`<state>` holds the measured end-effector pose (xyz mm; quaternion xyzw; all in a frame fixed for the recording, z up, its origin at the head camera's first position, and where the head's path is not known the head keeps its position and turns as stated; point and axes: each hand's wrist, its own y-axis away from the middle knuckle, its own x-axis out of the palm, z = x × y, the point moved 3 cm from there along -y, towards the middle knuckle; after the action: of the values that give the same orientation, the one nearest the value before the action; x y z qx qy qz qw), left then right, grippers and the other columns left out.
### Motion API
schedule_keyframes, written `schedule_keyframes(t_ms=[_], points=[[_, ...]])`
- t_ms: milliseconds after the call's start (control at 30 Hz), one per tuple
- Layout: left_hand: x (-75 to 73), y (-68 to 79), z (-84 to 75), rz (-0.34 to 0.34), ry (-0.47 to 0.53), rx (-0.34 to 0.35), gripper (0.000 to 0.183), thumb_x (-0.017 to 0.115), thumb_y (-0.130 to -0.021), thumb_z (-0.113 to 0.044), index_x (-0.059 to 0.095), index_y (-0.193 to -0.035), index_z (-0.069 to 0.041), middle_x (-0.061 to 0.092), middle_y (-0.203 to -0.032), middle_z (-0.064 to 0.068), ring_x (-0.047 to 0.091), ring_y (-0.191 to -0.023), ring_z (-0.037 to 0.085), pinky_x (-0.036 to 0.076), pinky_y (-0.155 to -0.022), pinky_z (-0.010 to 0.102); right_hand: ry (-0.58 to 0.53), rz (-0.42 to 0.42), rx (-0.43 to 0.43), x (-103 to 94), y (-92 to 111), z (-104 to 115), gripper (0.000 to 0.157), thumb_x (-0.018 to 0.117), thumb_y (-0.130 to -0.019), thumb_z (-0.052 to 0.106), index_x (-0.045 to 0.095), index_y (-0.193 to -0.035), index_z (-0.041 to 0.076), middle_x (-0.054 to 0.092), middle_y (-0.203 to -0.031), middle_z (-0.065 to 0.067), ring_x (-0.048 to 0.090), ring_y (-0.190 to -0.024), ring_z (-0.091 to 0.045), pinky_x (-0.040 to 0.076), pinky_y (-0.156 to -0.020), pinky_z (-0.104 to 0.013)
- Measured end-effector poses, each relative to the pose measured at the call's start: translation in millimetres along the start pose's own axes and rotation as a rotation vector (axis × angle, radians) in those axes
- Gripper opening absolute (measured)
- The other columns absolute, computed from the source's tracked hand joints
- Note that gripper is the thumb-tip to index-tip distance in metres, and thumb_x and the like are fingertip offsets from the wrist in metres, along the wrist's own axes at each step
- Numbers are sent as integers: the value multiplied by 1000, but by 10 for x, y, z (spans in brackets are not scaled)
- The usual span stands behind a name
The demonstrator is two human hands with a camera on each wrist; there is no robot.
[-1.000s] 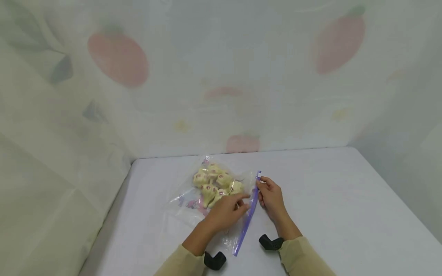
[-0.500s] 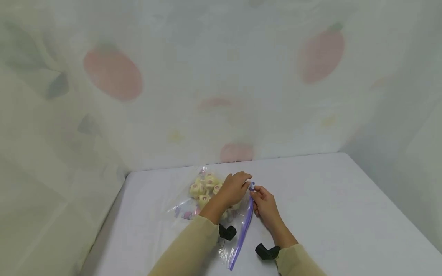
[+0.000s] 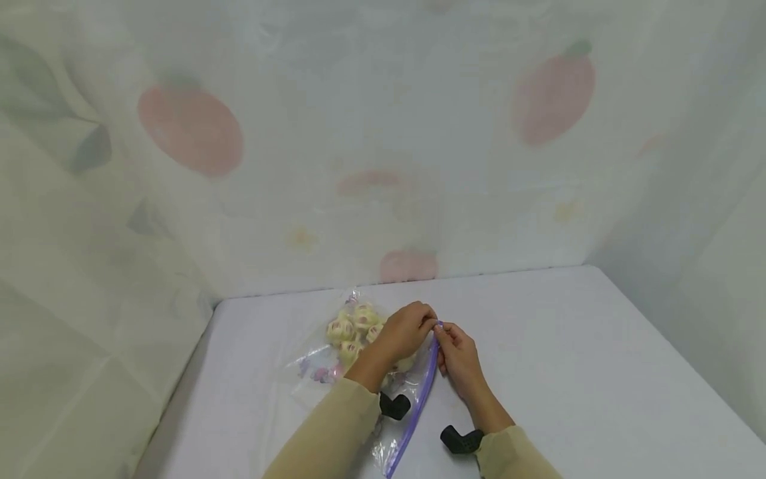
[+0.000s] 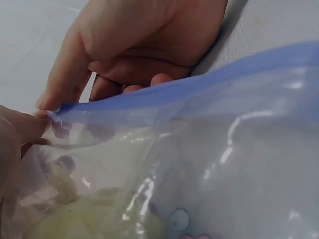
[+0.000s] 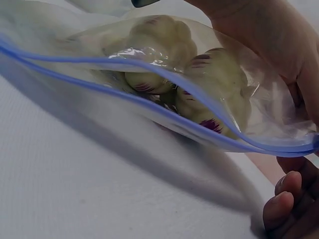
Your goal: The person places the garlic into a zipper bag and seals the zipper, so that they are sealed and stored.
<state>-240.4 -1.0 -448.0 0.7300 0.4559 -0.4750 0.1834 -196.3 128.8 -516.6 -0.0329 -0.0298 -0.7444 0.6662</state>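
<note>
A clear zip bag [image 3: 389,447] with a purple-blue zip strip [image 3: 421,399] lies on the table. Inside are several pale garlic bulbs [image 3: 341,329] with purple streaks. My left hand [image 3: 403,336] reaches across the bag and pinches the far end of the strip. Right beside it, my right hand [image 3: 461,359] pinches that same corner from the right. In the left wrist view, thumb and fingers of both hands meet at the strip's end. The right wrist view shows the bag's mouth [image 5: 144,92] gaping between its two strips, with garlic visible through the gap.
The white table [image 3: 568,372] extends to the right of the bag. A pale curtain [image 3: 479,199] with fruit prints stands behind, and another hangs at the left. A black wrist mount [image 3: 462,439] sits on the right wrist, another [image 3: 395,406] on the left.
My left hand has moved from over the middle of the bag to the far end of the zip strip and now pinches it. The right hand stays on that end. The view has tilted slightly upward.
</note>
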Motion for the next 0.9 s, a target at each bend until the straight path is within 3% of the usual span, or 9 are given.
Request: schedule_keyframes(t_ms=[233,500,667,767,900], points=[[-31,-36,-34,9,9,5,19,56,-101,-27,73,-103,-18,64,-94,-6,59,-84,8,49,-76,26,35,-16,-74,-6,3,82,33,58,-99,37,67,-98,6,47,-55,-6,43,-41,-15,38,-38,-24],[-38,-51,-65,-35,16,-29,18,55,-101,-27,71,-97,-18,61,-89,-7,55,-76,7,46,-67,24,25,20,-30,-12,-63,103,31,56,-101,27,59,-89,-2,46,-56,-7,43,-43,-16,39,-38,-25],[-38,-81,-46,-144,62,-89,19,55,-102,-28,70,-99,-16,62,-93,-4,56,-80,11,46,-69,27,107,54,0,-15,-3,179,23,53,-100,13,59,-85,-3,45,-56,-6,44,-44,-16,40,-41,-25],[-56,-89,-21,-216,80,-122,20,55,-102,-28,70,-99,-14,64,-94,-2,58,-81,13,47,-68,28,159,76,-19,11,95,316,24,51,-100,9,59,-85,-7,46,-56,-7,44,-45,-14,41,-42,-24],[-79,-103,-16,-262,92,-122,20,56,-101,-27,71,-102,-14,64,-95,0,60,-83,16,49,-68,29,183,71,-72,41,195,493,24,53,-99,8,59,-85,-11,47,-56,-12,45,-45,-12,40,-42,-22]])
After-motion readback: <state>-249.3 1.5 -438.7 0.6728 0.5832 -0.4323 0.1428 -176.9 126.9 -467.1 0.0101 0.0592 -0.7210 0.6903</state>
